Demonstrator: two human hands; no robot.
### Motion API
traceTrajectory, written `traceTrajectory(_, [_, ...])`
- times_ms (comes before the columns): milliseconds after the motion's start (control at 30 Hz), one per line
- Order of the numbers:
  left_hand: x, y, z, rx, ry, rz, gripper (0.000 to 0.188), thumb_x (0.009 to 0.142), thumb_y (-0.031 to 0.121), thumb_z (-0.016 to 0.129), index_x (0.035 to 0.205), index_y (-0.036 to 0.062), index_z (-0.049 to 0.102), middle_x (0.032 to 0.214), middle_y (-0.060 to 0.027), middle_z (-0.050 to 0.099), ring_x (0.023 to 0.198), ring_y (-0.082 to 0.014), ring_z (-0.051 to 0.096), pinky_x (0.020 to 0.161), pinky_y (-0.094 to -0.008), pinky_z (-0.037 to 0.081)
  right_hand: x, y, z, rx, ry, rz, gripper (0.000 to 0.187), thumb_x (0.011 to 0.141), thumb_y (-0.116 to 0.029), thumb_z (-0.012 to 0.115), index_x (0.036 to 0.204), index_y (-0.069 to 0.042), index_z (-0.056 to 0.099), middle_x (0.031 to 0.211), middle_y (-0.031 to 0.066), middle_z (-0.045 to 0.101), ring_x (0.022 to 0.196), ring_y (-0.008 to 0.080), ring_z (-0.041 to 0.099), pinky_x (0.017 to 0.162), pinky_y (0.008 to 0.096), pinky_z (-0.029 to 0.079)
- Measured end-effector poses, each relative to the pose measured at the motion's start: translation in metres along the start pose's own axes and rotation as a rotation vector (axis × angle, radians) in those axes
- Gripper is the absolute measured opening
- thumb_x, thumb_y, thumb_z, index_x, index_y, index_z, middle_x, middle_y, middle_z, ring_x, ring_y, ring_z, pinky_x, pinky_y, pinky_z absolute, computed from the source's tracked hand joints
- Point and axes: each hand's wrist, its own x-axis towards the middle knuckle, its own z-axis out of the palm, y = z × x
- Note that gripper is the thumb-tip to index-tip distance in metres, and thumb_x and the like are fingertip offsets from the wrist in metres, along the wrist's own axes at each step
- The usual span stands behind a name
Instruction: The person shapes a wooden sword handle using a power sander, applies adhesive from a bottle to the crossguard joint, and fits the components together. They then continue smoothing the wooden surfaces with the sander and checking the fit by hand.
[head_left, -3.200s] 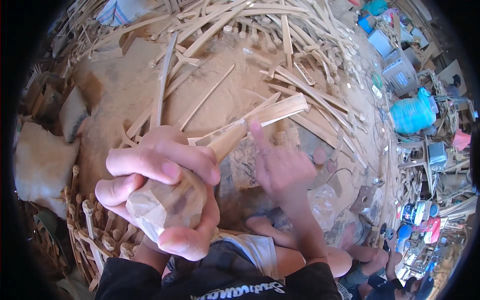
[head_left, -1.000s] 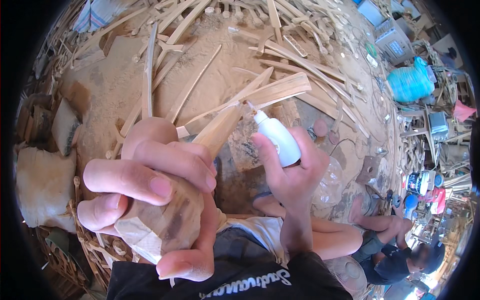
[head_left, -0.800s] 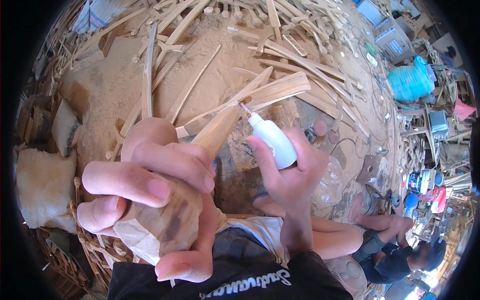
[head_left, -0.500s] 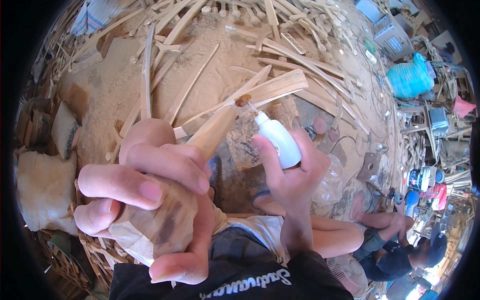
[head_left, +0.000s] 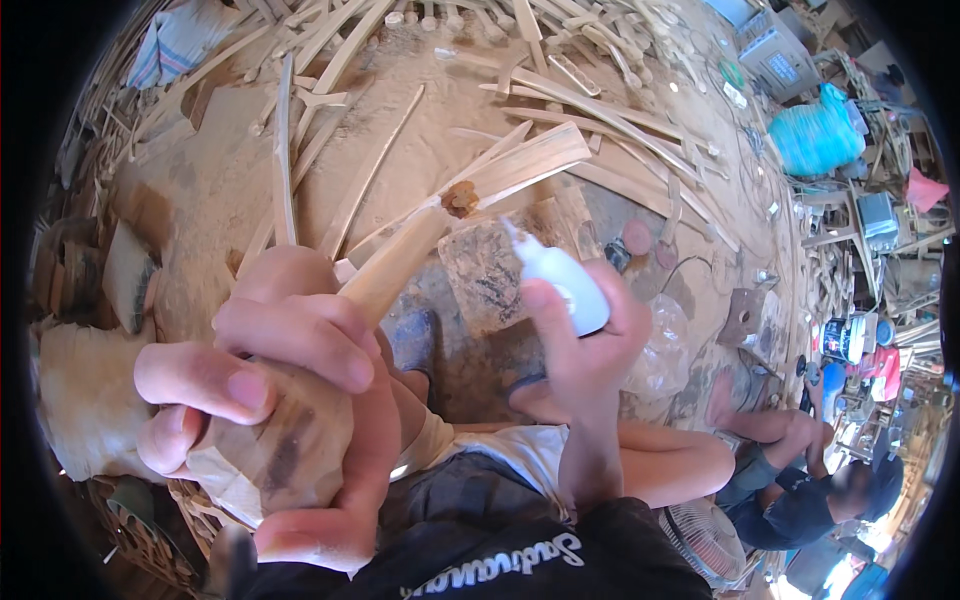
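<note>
My left hand (head_left: 310, 325) is wrapped round a carved wooden sword-like piece (head_left: 400, 262), its fingers curled over the faceted knob (head_left: 285, 440) at the near end. The shaft narrows away from me to a dark brown wet-looking spot (head_left: 460, 199), beyond which a flat pale blade part points to the far right. My right hand (head_left: 602, 345) grips a small white squeeze bottle (head_left: 566, 285) with a thin nozzle. The bottle tilts up to the left; its tip is to the right of the brown spot, apart from it.
Below the spot lies a stained wooden block (head_left: 490, 285). Many carved wooden pieces (head_left: 620, 130) are strewn over the dusty ground ahead. A crumpled clear plastic bag (head_left: 660, 350) lies right of my right hand. At right are a fan (head_left: 705, 540) and another seated person (head_left: 800, 500).
The bottle's nozzle has moved off the brown spot, and the spot now looks larger. My left hand and the wooden piece have shifted left and slightly nearer.
</note>
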Motion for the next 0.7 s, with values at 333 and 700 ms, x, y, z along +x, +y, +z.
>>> traceTrajectory(333, [-0.003,0.002,-0.004,-0.017,0.130,-0.110,0.056,0.095,0.064,0.053,0.114,0.0108,0.057,0.110,-0.0057,0.052,0.072,-0.0195,0.047,0.059,-0.0326,0.038,-0.033,0.269,-0.032,-0.266,0.217,0.251,0.033,0.090,-0.022,0.080,0.115,-0.002,0.071,0.112,0.0153,0.072,0.106,0.0300,0.067,0.094,0.0402,0.051])
traceTrajectory(700, [0.016,0.004,-0.025,0.349,0.260,-0.068,0.053,0.084,0.062,0.057,0.091,0.0103,0.051,0.085,-0.0012,0.051,0.070,-0.0203,0.046,0.066,-0.0369,0.041,-0.048,0.340,-0.076,-0.485,0.571,0.471,0.021,0.089,-0.009,0.063,0.106,-0.001,0.072,0.097,0.0172,0.076,0.085,0.0305,0.073,0.079,0.0438,0.056])
